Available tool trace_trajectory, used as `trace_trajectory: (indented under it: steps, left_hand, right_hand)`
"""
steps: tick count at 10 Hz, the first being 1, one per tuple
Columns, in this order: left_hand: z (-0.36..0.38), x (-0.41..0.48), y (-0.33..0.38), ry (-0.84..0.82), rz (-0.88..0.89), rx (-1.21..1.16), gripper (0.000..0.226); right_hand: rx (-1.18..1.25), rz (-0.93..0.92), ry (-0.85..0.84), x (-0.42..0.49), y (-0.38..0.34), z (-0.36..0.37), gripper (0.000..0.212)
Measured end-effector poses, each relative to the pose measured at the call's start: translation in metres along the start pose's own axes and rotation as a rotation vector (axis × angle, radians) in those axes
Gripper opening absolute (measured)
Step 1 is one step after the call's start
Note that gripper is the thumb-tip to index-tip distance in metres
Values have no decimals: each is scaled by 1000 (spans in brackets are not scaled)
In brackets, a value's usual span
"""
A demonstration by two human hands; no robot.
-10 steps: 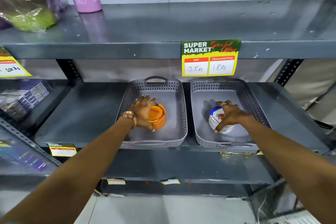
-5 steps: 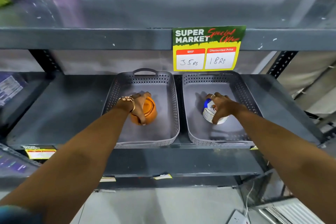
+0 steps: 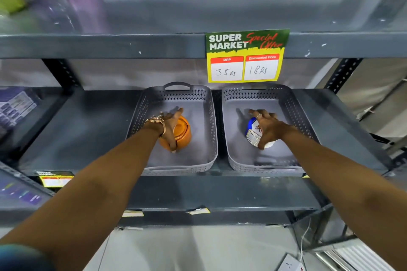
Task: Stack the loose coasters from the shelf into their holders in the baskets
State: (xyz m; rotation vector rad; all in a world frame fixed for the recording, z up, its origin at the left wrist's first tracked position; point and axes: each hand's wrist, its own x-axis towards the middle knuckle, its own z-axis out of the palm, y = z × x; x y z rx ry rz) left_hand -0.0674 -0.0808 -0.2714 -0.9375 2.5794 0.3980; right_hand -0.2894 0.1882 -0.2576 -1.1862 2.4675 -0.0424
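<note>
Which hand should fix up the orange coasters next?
The left hand. It already rests on the orange coaster set in the left basket. The right hand is on the blue and white set in the right basket.

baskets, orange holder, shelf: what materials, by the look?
Left basket and right basket: grey moulded plastic, matte, with perforated lattice walls. Orange holder under the left hand: smooth, slightly glossy, probably plastic, possibly glazed ceramic. Shelf: dark painted metal, judging by chipped paint and slotted uprights.
</note>
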Motion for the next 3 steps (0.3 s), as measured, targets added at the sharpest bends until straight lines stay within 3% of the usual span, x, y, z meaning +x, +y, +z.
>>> trace_trajectory:
  steps: [1, 2, 3]
  left_hand:
    - [-7, -23, 11, 36, 79, 68, 150]
    - [-8, -36, 15, 91, 158, 114, 145]
    - [-4, -47, 24, 278, 225, 161, 118]
  right_hand:
    - [29, 24, 43, -11, -4, -3, 139]
    - [65, 0, 110, -32, -12, -3, 129]
    - [46, -65, 316, -54, -29, 1, 105]
